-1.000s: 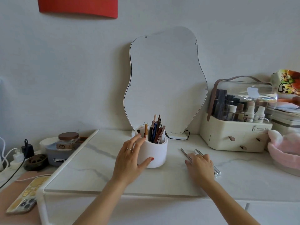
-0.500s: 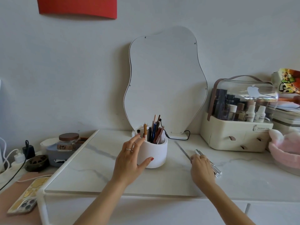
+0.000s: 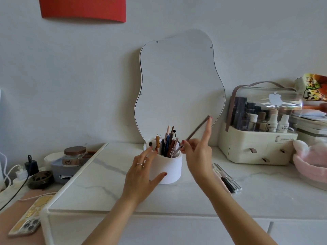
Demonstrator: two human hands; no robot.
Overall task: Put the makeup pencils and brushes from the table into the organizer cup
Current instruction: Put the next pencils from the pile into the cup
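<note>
A white organizer cup point(image 3: 170, 171) stands mid-table with several pencils and brushes point(image 3: 168, 144) upright inside. My left hand point(image 3: 141, 174) rests against the cup's left side, fingers spread around it. Just right of the cup's rim, my right hand point(image 3: 198, 154) pinches a thin grey-brown makeup pencil point(image 3: 197, 129). The pencil slants up to the right, with its lower tip at the cup's rim. Several more pencils and brushes point(image 3: 228, 179) lie flat on the marble table point(image 3: 106, 183), partly hidden behind my right forearm.
A wavy mirror point(image 3: 178, 82) leans on the wall behind the cup. A cream cosmetics case point(image 3: 256, 151) stands at the right, with a pink cloth item point(image 3: 311, 163) beyond it. On the left are a jar point(image 3: 75, 154), chargers and a phone point(image 3: 30, 216).
My right hand picked one pencil off the table and carried it up and left to the cup's rim. The left hand stayed on the cup.
</note>
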